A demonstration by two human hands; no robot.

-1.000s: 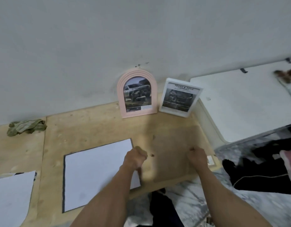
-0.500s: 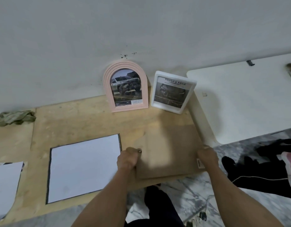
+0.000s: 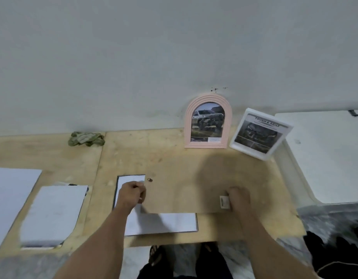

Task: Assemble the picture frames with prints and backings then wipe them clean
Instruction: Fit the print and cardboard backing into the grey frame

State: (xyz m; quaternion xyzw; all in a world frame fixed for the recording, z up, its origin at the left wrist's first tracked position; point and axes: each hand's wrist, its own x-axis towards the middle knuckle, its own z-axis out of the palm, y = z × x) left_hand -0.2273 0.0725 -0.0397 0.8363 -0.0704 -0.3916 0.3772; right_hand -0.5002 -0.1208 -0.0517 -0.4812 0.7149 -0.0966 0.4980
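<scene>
Both hands pinch the flat brown backing board [image 3: 186, 190]: the left hand [image 3: 131, 195] its left edge, the right hand [image 3: 238, 200] its near edge. The board's long side runs left to right over the white print [image 3: 164, 223], which pokes out toward the person.

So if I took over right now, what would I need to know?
Left hand grips the left edge of the brown backing board; right hand grips its near edge by the hanger clip. The board partly covers the white print in its dark frame. Done: pink arched frame and white frame stand at the wall. Left: seat the backing, assemble the other pieces, then wipe with the green cloth.
</scene>
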